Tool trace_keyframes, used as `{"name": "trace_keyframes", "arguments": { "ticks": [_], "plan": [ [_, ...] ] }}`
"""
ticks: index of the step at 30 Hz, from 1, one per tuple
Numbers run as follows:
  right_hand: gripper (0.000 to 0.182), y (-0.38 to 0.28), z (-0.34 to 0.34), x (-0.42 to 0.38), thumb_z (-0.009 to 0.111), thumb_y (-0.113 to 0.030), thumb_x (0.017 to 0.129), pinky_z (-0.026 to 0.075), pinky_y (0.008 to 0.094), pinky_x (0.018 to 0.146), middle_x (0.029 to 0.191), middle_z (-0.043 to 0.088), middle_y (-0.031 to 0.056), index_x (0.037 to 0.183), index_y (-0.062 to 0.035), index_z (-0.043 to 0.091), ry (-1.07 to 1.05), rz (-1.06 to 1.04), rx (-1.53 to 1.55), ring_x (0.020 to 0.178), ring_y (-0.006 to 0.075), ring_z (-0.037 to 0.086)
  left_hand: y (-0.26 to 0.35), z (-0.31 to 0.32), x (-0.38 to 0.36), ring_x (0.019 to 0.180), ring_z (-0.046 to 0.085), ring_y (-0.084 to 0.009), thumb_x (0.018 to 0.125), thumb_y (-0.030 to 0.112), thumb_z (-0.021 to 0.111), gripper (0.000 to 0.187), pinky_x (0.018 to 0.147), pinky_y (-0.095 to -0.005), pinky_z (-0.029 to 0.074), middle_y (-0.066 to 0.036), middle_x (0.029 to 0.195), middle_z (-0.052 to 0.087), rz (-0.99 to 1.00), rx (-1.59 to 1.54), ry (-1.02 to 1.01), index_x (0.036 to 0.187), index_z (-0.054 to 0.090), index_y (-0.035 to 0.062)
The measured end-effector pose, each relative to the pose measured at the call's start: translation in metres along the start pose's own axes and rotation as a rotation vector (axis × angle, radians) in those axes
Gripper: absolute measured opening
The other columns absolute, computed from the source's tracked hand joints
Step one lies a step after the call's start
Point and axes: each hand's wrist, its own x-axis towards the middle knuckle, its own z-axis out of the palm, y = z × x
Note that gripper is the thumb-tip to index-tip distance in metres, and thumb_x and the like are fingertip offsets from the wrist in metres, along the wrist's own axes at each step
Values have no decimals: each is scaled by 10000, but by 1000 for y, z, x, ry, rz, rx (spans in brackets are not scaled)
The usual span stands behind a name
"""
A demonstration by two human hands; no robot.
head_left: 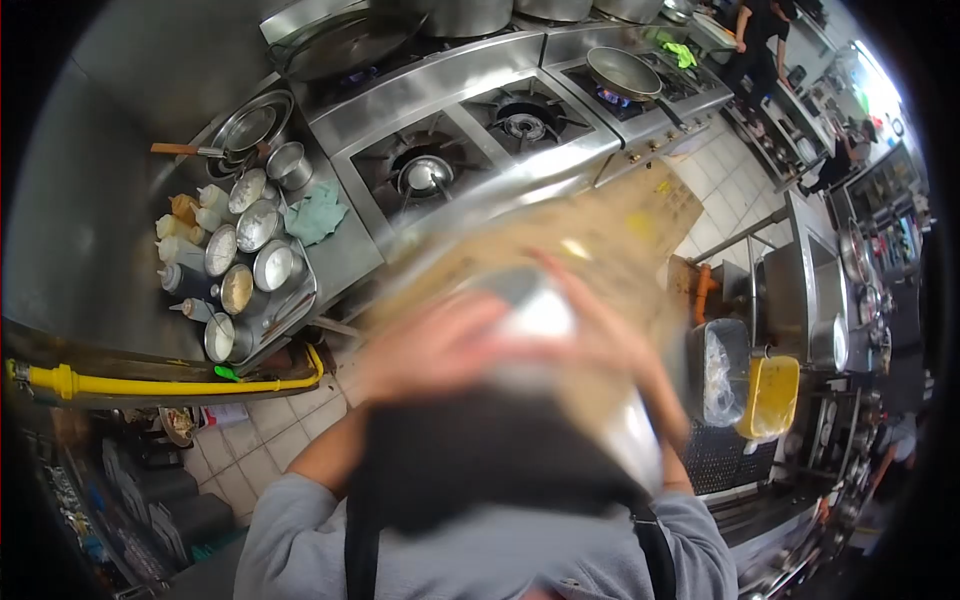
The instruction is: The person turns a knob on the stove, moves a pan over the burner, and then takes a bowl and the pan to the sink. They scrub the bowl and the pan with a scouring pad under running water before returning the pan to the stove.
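Note:
Both my hands are raised close to the camera and smeared by motion. My left hand lies at the left side of a pale, shiny blurred thing. On its other side is my right hand, one finger stretching up along its edge. Whether either hand grips this thing I cannot tell. A blurred black shape covers the area below the hands, in front of my grey top. Beside my right forearm shows a whitish blurred patch.
A steel stove stands ahead, with a frying pan over a lit flame. At left a counter carries several metal bowls, squeeze bottles and a green cloth. Cardboard covers the floor. A yellow bin stands right; people work beyond.

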Motion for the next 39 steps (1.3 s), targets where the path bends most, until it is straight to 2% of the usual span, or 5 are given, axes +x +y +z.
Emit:
{"name": "trace_keyframes", "arguments": {
  "ticks": [18,23,27,31,39],
  "plan": [
    [1360,35,60,310,936,-469,566,485,444,999,1300,592,263,1575,-4,152,369,-409,-172,1205,416,584,-205,-148,5,758,602,-311,783,93,692,153,670,-385,478,-122,814,594,-266,76,315,860,573,36],
    [1182,82,87,409,905,-358,649,478,432,1019,1411,541,187,1565,-45,227,-71,-169,126,1255,375,547,-263,-186,-4,741,606,-220,840,91,697,143,681,-344,488,-80,818,589,-450,185,186,868,569,32],
    [949,106,99,394,823,-204,754,433,447,1080,1466,474,215,1539,-62,309,442,-402,-383,1296,411,492,-266,-217,-6,717,569,-165,865,66,697,145,682,-311,485,-61,802,564,-673,188,286,914,567,26],
    [735,83,54,411,795,-190,786,490,454,1005,1407,524,214,1434,-72,469,215,-130,-580,1222,409,562,-255,-247,-9,698,489,-104,885,87,701,162,647,-266,437,-1,786,522,-812,2,431,890,546,40],
    [590,-17,73,463,743,-186,795,586,385,750,1168,653,148,1346,-142,536,-114,-657,-924,935,323,706,-276,-246,-24,675,518,-141,871,99,709,165,641,-289,455,-42,754,545,-878,198,452,893,560,31]
  ]
}}
